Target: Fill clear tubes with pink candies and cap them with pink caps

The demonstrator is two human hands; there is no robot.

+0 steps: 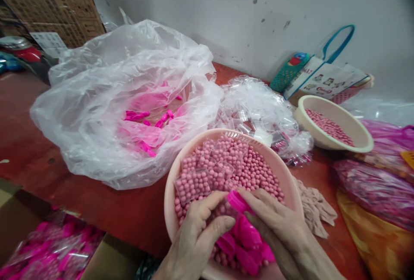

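Both hands are over a pale pink basin filled with loose pink beads and small clear packets of beads. My right hand pinches a bright pink plastic piece, whose exact kind I cannot make out. Curled close beside it, my left hand has its index fingertip at the piece's edge. Between its thumb and index finger there seems to be a clear packet, but blur hides the detail. More bright pink plastic pieces lie on the beads beneath my hands.
A large clear plastic bag with pink pieces lies open on the red table. Behind the basin is a heap of clear sachets. A cream bowl of beads stands right, near a cloth. Packed bags fill a carton lower left.
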